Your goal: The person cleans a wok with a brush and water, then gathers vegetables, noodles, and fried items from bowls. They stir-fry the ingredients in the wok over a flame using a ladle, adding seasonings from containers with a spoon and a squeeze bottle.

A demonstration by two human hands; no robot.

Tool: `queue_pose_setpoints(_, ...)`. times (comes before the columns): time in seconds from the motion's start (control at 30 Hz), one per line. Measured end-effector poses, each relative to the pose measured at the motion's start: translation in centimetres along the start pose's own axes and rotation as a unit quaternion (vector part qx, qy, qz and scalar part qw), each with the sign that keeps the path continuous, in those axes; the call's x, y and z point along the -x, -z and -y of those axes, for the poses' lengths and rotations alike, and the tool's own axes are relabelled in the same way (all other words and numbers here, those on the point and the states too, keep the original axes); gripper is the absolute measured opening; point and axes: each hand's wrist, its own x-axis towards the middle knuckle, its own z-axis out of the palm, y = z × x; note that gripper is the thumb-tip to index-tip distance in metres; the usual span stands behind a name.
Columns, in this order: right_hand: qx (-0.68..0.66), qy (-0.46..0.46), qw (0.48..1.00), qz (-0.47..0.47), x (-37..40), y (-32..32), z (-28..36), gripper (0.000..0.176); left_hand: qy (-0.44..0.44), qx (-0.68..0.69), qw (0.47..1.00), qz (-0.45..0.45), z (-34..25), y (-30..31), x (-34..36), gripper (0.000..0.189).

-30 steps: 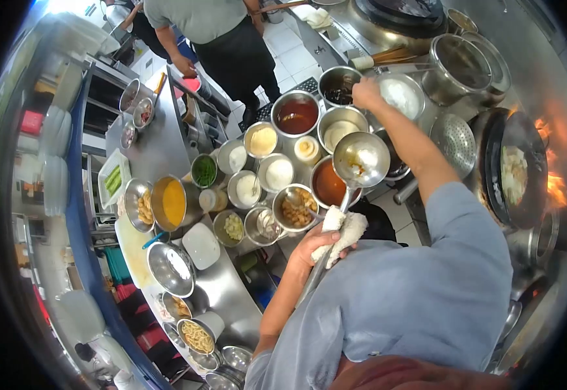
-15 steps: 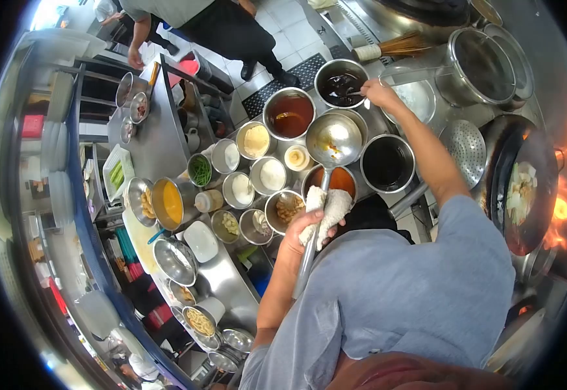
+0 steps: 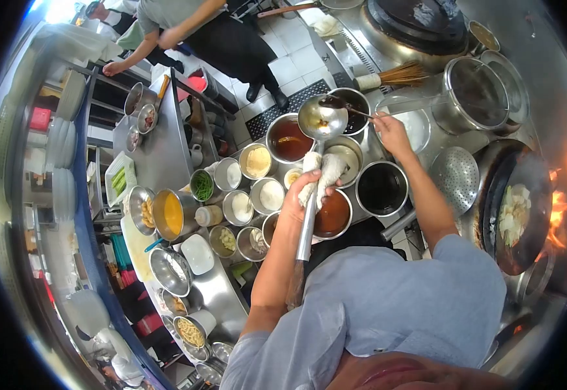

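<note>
My left hand (image 3: 301,194) is closed round the long metal handle of a wok ladle (image 3: 325,127), with a bunched white cloth (image 3: 334,170) in the same grip. The ladle's round bowl is over the pots, with a little dark liquid at its bottom. Between the fingers of my right hand (image 3: 390,132) is the thin handle of a small spoon (image 3: 358,112), its dark, wet end at the ladle's rim. Behind them stands a pot of dark sauce (image 3: 356,97), partly hidden by the ladle. A pot of reddish-brown sauce (image 3: 288,138) is just left of the ladle.
On my right, a wok (image 3: 524,221) with pale chopped food sits beside tall flames (image 3: 559,218). A perforated strainer (image 3: 455,179) lies near it. Several seasoning containers, including green beans or scallions (image 3: 202,185), fill the counter's left. Another person (image 3: 231,39) stands across the counter.
The ladle has moved up and left, to the dark sauce pot. My right hand has lifted the spoon from that pot to the ladle's rim. The other person's arms have shifted.
</note>
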Motion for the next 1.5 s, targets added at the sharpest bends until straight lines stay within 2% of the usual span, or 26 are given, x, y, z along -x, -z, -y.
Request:
queue_pose_setpoints(0.13,-0.006,-0.009,1.000,-0.025,0.4,-0.2,1.0,0.019,-0.023,0.019,0.999,0.031,-0.5,-0.3,-0.4,0.044)
queue_pose_setpoints(0.2,-0.005,-0.036,0.999,-0.011,0.3,-0.2,0.9,0.020,-0.002,0.020,0.999,0.045,-0.7,0.0,0.0,0.046)
queue_pose_setpoints(0.3,-0.163,-0.204,0.965,0.016,-0.3,0.1,0.9,0.019,-0.002,0.009,0.998,0.055,-0.4,0.6,1.7,0.048)
queue_pose_setpoints(0.37,-0.082,-0.235,0.967,0.050,-0.8,0.8,0.6,0.020,0.001,0.011,0.998,0.061,-0.2,0.8,4.0,0.051)
queue_pose_setpoints(0.4,-0.047,-0.221,0.972,0.068,-1.0,0.9,-0.3,0.020,-0.004,0.005,0.999,0.054,0.0,0.9,5.7,0.052)
queue_pose_setpoints(0.43,-0.011,-0.208,0.972,0.108,-1.2,0.9,-0.6,0.020,-0.029,0.003,0.998,0.061,0.4,1.0,7.2,0.053)
queue_pose_setpoints(0.47,0.037,-0.188,0.974,0.123,-1.7,0.3,-1.5,0.022,-0.081,-0.043,0.995,0.031,1.1,0.9,8.9,0.063)
queue_pose_setpoints(0.5,0.076,-0.237,0.959,0.137,-2.1,-0.2,-0.4,0.025,-0.094,-0.049,0.994,0.011,1.4,0.7,11.2,0.065)
queue_pose_setpoints(0.53,0.243,-0.121,0.952,0.139,-2.5,-0.9,-0.4,0.029,-0.104,-0.057,0.993,-0.007,1.7,0.7,13.4,0.067)
queue_pose_setpoints(0.57,0.354,0.022,0.933,0.057,-1.8,-2.2,2.3,0.031,-0.112,-0.028,0.993,-0.023,2.4,1.1,15.4,0.071)
queue_pose_setpoints(0.6,0.447,0.162,0.879,-0.035,-0.9,-3.3,5.9,0.035,-0.133,-0.014,0.990,-0.038,3.3,1.6,17.3,0.072)
queue_pose_setpoints(0.67,0.283,0.201,0.936,0.048,-1.4,-5.8,10.4,0.043,-0.168,-0.003,0.983,-0.070,5.8,4.5,20.9,0.072)
queue_pose_setpoints(0.73,0.146,0.137,0.964,0.173,1.0,-9.7,15.7,0.045,-0.205,0.022,0.969,-0.136,8.1,6.2,24.4,0.070)
queue_pose_setpoints(0.8,0.072,0.089,0.942,0.315,3.7,-15.1,19.2,0.051,-0.214,0.056,0.961,-0.163,10.4,8.6,27.8,0.067)
queue_pose_setpoints(0.87,0.223,0.149,0.897,0.352,5.9,-21.2,19.2,0.055,-0.218,0.047,0.960,-0.171,12.8,11.6,30.6,0.067)
queue_pose_setpoints(0.93,0.339,0.104,0.854,0.381,7.2,-26.9,17.3,0.055,-0.228,0.071,0.951,-0.199,14.8,14.0,33.0,0.066)
queue_pose_setpoints(0.97,0.346,0.111,0.850,0.380,7.7,-28.9,16.4,0.055,-0.240,0.081,0.946,-0.203,15.4,14.7,33.9,0.066)
queue_pose_setpoints(1.03,0.061,0.039,0.918,0.390,9.3,-31.3,15.8,0.048,-0.249,0.093,0.943,-0.202,16.6,16.5,35.4,0.065)
queue_pose_setpoints(1.07,0.070,0.045,0.914,0.397,9.8,-32.0,16.1,0.048,-0.254,0.097,0.940,-0.206,17.2,17.2,35.8,0.065)
queue_pose_setpoints(1.13,0.012,-0.107,0.923,0.368,11.9,-32.9,16.6,0.037,-0.260,0.123,0.937,-0.198,18.0,18.2,36.7,0.063)
queue_pose_setpoints(1.17,0.017,-0.124,0.909,0.397,12.7,-32.6,17.6,0.030,-0.255,0.134,0.939,-0.190,18.2,18.7,37.1,0.062)
queue_pose_setpoints(1.2,0.020,-0.121,0.907,0.402,13.4,-32.5,17.7,0.030,-0.252,0.142,0.940,-0.180,18.2,19.1,37.4,0.061)
queue_pose_setpoints(1.27,0.104,0.090,0.901,0.410,13.8,-31.6,17.4,0.026,-0.264,0.139,0.939,-0.173,18.0,19.3,37.6,0.060)
queue_pose_setpoints(1.3,0.080,0.135,0.899,0.408,13.8,-31.4,16.8,0.025,-0.263,0.138,0.935,-0.193,18.0,19.1,37.8,0.060)
queue_pose_setpoints(1.43,0.139,0.214,0.880,0.399,14.0,-30.5,18.4,0.026,-0.281,0.156,0.924,-0.209,17.7,18.3,37.0,0.061)
queue_pose_setpoints(1.5,0.136,0.207,0.878,0.409,13.7,-30.4,18.3,0.025,-0.283,0.163,0.923,-0.206,17.7,18.3,36.3,0.061)
